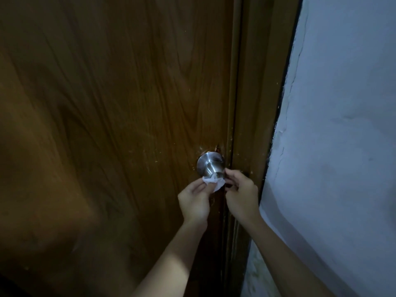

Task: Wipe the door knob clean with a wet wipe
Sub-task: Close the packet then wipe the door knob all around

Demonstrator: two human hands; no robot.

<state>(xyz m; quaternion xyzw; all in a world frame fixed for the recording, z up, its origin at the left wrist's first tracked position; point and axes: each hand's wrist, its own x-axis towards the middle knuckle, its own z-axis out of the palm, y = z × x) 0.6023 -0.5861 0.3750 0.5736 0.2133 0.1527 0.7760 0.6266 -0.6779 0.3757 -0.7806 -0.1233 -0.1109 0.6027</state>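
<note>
Brown wood-grain door (107,103), silver brushed-metal knob (210,165), white wipe (214,182), pale blue-grey wall (342,125)

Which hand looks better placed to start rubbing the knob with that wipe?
Probably the left hand: it holds most of the wet wipe right under the door knob. The right hand pinches only its edge.

Single head-worn wide-angle view, close to a wooden door (107,103), looking forward and down along both forearms, door frame (255,103) running from 12 to 6 o'clock, pale wall (342,125) filling 3 o'clock side, no second view.
</note>
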